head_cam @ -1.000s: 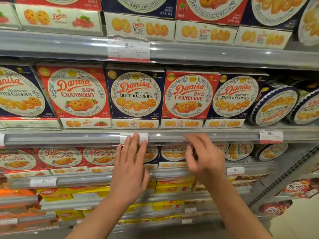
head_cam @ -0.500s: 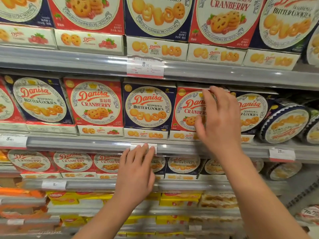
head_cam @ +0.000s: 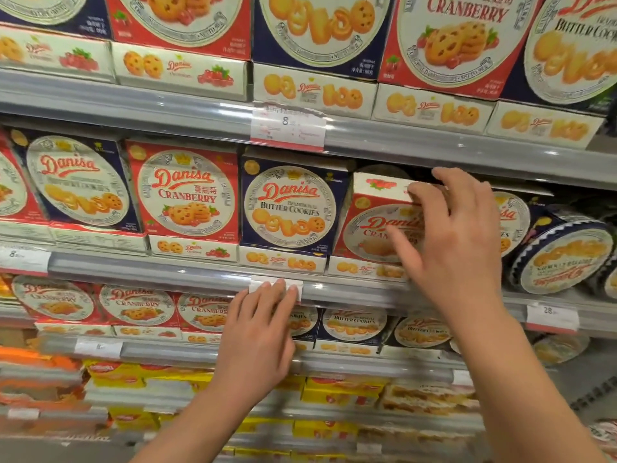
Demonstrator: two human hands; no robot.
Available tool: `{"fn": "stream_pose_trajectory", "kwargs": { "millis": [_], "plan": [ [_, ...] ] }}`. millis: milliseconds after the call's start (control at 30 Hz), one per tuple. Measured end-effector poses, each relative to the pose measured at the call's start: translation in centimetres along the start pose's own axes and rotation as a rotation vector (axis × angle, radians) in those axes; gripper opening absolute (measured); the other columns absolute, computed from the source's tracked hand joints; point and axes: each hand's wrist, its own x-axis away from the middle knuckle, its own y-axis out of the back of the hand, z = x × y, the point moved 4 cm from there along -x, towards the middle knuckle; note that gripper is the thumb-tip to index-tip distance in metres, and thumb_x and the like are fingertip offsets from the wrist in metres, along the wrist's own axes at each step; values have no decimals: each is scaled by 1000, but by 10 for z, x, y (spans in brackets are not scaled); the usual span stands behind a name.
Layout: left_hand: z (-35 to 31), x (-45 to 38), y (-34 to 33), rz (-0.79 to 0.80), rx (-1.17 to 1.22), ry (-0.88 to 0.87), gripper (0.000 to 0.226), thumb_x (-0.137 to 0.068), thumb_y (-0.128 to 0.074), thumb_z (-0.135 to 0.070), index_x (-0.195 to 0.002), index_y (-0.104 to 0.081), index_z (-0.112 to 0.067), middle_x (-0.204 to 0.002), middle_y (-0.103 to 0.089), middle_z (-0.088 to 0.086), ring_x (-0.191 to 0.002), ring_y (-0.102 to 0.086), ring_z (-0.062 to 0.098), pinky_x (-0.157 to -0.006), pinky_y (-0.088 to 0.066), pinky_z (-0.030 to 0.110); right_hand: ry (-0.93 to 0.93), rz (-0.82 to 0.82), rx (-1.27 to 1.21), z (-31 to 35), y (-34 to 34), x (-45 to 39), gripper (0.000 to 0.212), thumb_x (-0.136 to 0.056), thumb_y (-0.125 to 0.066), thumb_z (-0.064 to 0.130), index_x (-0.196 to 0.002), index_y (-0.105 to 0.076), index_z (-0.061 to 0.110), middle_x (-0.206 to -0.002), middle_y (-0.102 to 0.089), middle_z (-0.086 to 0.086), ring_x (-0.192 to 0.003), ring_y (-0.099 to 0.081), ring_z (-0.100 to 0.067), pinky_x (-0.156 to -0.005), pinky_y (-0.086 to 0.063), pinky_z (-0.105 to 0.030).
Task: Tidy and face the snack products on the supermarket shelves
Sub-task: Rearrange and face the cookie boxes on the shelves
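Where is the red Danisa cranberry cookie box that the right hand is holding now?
In the head view, the red cranberry cookie box stands tilted on the middle shelf, right of centre, beside the blue butter cookie box, with the right hand gripping its top.

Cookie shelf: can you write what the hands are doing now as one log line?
right hand: grips tilted red cranberry box | left hand: fingers straight, touching shelf rail | facing: not yet done

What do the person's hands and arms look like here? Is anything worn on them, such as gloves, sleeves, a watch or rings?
Both are bare. The left hand and the right hand wear no gloves, and no ring shows on the fingers in view. Both forearms are uncovered down to the frame's bottom edge: no sleeve, watch or bracelet is visible.
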Motion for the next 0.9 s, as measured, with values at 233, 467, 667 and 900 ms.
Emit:
{"fn": "stream_pose_trajectory", "kwargs": {
  "millis": [233,467,667,900],
  "plan": [
    [0,1,-5,-54,12,-14,66,-88,-43,-38,-147,-52,-9,-145,-51,16,-128,-49,41,-109,-39,58,-13,-23,-165,-7,16,17,47,-86,-79,41,-117,-63,8,-112,-62,-11,-102,-55,-29,-89,-43,-35],
    [-6,-3,5,87,20,22,67,-89,-42,-42,-148,-50,-12,-145,-51,12,-129,-49,38,-106,-44,57,-251,-89,-504,-11,25,57,51,-78,-83,47,-109,-67,10,-104,-64,2,-92,-59,-9,-77,-47,-17],
    [26,6,52,70,738,289,58,-99,-36,-53,-155,-37,-39,-128,-61,-19,-122,-55,3,-100,-44,31,-581,302,-876,17,-14,77,44,-55,-78,64,-90,-66,40,-94,-66,26,-91,-60,7,-69,-46,-18],
    [67,16,101,142,1011,412,68,-84,-63,-63,-147,-44,-46,-123,-68,-22,-115,-65,1,-90,-53,18,-381,472,-907,117,-34,60,39,-62,-88,60,-87,-64,44,-105,-60,33,-96,-58,8,-76,-43,-13]
  ]
}}
